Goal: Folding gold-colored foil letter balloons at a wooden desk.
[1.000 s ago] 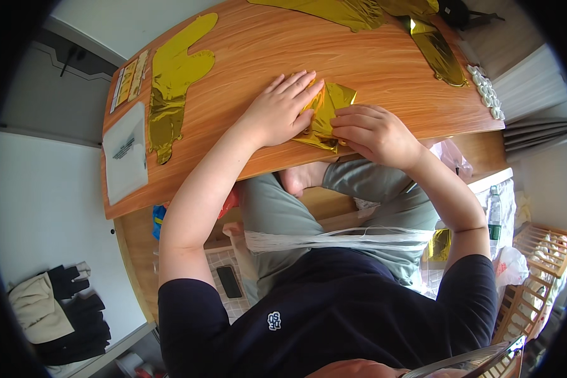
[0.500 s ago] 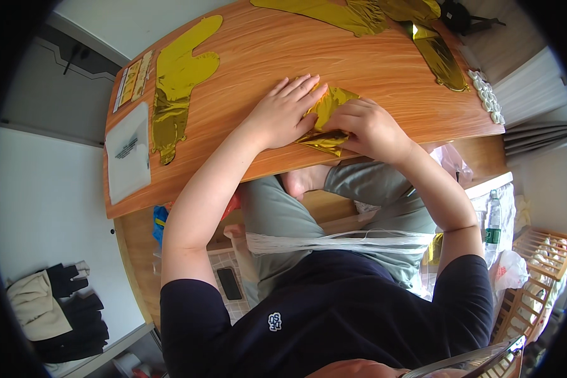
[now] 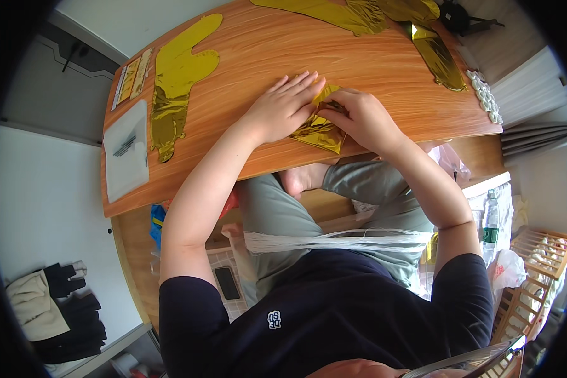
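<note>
A crumpled gold foil piece (image 3: 320,129) lies on the wooden table (image 3: 372,69) near its front edge. My left hand (image 3: 283,107) rests flat on the foil's left part, fingers spread and pointing away from me. My right hand (image 3: 359,120) is curled over the foil's right side, its fingers pinching the foil's upper edge. Most of the foil is hidden under both hands.
A flat gold foil balloon (image 3: 173,85) lies at the table's left, beside a white plastic bag (image 3: 125,151) and a sticker strip (image 3: 131,77). More gold foil shapes (image 3: 390,19) lie at the far edge. White raffia strands (image 3: 334,239) cross my lap. A plastic bottle (image 3: 490,217) stands at the right.
Both hands have shifted slightly on the foil. The foil looks more folded and compact under them than a second ago.
</note>
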Motion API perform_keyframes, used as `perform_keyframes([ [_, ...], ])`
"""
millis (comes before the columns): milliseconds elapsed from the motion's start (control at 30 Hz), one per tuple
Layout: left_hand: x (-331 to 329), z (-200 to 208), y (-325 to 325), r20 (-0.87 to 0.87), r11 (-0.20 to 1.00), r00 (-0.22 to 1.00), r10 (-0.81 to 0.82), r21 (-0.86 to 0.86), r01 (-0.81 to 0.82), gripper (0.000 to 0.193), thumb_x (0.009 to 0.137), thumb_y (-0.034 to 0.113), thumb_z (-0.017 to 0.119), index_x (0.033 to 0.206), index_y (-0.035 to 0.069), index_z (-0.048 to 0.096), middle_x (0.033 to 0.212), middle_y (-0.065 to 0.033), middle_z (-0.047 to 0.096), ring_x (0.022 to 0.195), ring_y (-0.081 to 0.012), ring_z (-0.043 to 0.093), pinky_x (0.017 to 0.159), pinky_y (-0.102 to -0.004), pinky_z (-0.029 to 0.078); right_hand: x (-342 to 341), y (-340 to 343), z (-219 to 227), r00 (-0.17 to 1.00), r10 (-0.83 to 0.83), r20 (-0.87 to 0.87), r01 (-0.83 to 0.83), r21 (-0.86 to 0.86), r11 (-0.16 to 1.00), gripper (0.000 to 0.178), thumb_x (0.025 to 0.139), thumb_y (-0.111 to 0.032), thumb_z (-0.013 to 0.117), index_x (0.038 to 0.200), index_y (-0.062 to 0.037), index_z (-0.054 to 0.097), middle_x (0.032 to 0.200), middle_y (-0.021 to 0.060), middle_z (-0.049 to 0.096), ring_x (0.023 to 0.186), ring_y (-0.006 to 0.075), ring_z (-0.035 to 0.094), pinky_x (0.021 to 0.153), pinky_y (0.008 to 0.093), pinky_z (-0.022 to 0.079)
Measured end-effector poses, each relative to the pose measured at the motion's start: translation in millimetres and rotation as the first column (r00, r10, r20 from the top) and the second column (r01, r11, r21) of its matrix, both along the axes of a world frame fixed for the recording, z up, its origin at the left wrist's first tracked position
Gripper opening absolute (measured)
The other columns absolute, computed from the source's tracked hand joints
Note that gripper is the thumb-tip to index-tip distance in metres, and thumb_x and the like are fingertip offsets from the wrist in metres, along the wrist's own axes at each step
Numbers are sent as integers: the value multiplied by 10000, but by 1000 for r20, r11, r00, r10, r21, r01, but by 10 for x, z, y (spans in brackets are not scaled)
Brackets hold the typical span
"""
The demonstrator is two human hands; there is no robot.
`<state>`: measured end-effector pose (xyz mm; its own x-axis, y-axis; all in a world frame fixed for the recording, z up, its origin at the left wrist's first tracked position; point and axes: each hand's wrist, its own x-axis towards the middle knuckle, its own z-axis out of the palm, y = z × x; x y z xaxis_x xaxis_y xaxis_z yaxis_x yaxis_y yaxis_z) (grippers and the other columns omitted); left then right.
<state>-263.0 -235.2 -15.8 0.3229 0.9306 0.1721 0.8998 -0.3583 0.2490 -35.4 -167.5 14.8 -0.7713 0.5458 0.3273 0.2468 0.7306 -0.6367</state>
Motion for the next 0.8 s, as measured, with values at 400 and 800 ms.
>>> perform_keyframes([
  [400, -63, 676, -379, 178, 981, 968, 178, -107, -161, 416, 1052, 199, 519, 1464, 142, 527, 1387, -138, 621, 1300, -295, 580, 1270, -527, 222, -44, 66, 41, 997, -3, 74, 6, -42, 999, 282, 929, -230, 715, 1074, 11, 712, 1010, 211, 705, 955, 401, 671, 853, 454, 532],
  [800, 139, 241, -1155, 195, 913, 940, 281, 248, -325, 363, 948, 127, 668, 1310, 137, 645, 965, -42, 766, 962, -242, 718, 1108, -522, 449, -113, 52, 74, 994, -27, 105, 39, -108, 993, 262, 919, -202, 712, 1090, -5, 724, 1022, 194, 723, 971, 385, 685, 874, 439, 544],
])
